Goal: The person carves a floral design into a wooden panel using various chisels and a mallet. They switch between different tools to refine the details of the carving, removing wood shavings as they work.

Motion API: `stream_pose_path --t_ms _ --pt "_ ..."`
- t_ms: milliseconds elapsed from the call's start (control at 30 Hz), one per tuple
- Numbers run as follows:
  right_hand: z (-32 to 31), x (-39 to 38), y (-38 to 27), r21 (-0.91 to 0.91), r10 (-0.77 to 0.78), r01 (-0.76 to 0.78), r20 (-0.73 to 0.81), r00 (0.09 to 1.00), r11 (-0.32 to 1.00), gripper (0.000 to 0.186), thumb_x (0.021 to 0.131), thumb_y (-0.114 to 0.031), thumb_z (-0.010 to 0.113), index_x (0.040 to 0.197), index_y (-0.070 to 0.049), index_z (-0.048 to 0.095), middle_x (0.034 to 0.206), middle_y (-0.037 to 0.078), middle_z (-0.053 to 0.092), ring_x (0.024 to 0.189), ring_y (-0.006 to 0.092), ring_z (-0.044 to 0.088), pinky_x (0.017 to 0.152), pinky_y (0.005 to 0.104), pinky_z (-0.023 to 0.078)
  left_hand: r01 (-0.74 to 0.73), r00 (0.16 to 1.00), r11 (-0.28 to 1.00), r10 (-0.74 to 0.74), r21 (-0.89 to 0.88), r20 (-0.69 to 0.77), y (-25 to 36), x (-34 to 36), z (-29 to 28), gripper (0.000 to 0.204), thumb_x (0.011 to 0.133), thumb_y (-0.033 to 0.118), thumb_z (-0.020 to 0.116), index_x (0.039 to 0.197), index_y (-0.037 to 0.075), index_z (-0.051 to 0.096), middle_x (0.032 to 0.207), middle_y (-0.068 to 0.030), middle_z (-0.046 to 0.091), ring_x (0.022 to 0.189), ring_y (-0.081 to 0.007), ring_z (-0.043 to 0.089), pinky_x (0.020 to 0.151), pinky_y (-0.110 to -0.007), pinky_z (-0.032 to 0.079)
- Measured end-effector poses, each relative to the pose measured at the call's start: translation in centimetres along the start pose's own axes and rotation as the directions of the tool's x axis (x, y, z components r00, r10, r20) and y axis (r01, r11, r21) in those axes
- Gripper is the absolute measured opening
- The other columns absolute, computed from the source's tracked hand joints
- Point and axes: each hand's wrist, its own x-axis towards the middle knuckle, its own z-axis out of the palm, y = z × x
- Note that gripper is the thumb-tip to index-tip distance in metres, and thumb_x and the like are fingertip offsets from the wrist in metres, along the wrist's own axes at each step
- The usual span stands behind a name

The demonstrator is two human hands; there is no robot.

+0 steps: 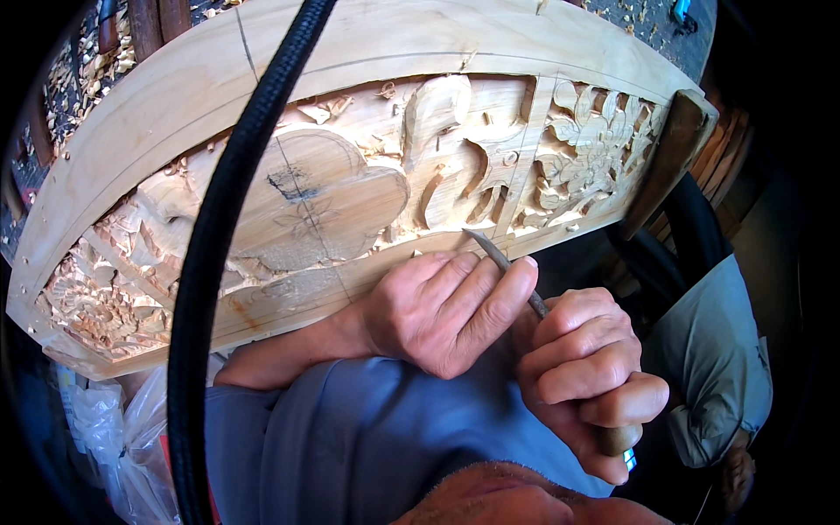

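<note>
head view, close above carved panel (350,175).

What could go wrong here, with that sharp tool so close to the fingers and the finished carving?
The chisel runs under the left hand fingers, so a slip might cut them. Pushed by the right hand, its tip could skid into the carved wooden panel and chip finished relief. The black cord hanging across may hide part of the work.

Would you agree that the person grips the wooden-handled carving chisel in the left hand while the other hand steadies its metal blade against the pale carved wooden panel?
Not quite: the head view shows the right hand gripping the wooden-handled carving chisel, while the left hand steadies its metal blade against the pale carved wooden panel.
</note>
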Motion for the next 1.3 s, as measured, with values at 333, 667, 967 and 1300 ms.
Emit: stream_pose_path --t_ms 333,667,967,1300 --pt "0.5 1.5 -0.6 -0.072 0.137 -0.132 0.059 0.989 0.989 0.050 0.113 -0.053 0.054 0.098 -0.006 0.046 0.070 0.018 0.066 0.041 0.0179 0.048 0.039 0.0306 0.032 0.058 0.998 0.997 -0.060 -0.056 -0.026 0.0 -0.1 0.0 0.039 0.092 0.002 0.075 0.127 -0.013 0.068 0.082 -0.0136 0.071 0.069 -0.0212 0.073 0.054 -0.030 0.054" --pt "-1.4 0.6 1.3 0.047 -0.007 -0.002 0.182 0.983 0.999 0.051 0.111 -0.058 0.056 0.098 -0.010 0.044 0.061 0.007 0.061 0.037 0.0133 0.045 0.038 0.0269 0.032 -0.016 0.999 1.000 0.017 -0.004 0.032 -0.4 0.2 -0.1 0.035 0.094 0.008 0.073 0.121 -0.014 0.071 0.078 -0.0090 0.066 0.066 -0.0176 0.067 0.054 -0.029 0.052" --pt "-2.4 -0.7 2.6 0.200 -0.139 0.121 0.075 0.988 0.972 0.053 0.110 -0.060 0.058 0.092 -0.011 0.046 0.057 0.006 0.060 0.035 0.0115 0.044 0.036 0.0244 0.029 -0.020 0.989 0.999 0.013 0.048 0.147 0.3 0.4 -0.1 0.039 0.092 -0.001 0.074 0.128 -0.012 0.067 0.081 -0.0111 0.067 0.063 -0.0184 0.066 0.052 -0.029 0.049" --pt "0.5 -2.7 1.8 -0.048 -0.444 0.475 0.281 0.851 0.879 0.037 0.102 -0.025 0.065 0.072 -0.007 0.051 0.063 0.018 0.063 0.042 0.0163 0.046 0.041 0.0299 0.023 -0.119 0.990 0.992 0.122 0.052 -0.066 0.3 -0.1 1.0 0.029 0.099 0.004 0.071 0.125 -0.009 0.066 0.089 -0.0131 0.071 0.066 -0.0188 0.069 0.052 -0.030 0.051"
